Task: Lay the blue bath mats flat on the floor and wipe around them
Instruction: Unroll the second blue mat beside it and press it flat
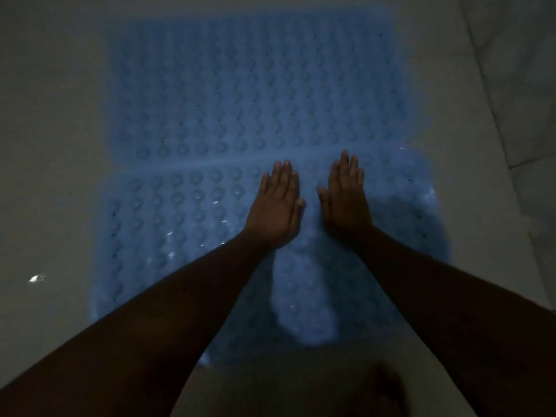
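Observation:
Two blue bath mats with rows of round bumps lie on the pale floor, end to end. The far mat [246, 85] is spread flat; the near mat [168, 230] meets it along a seam just beyond my fingertips. My left hand [276, 206] rests palm down on the near mat, fingers straight and together. My right hand [346, 197] lies palm down beside it, a small gap between the two. Both hands hold nothing. My forearms hide the near mat's lower part. The light is dim.
Pale tiled floor [51, 145] surrounds the mats, with grout lines at the right [493, 121]. A small bright glint [36, 278] shows on the floor at the left. A dark shape, perhaps my foot [388, 392], sits at the bottom edge.

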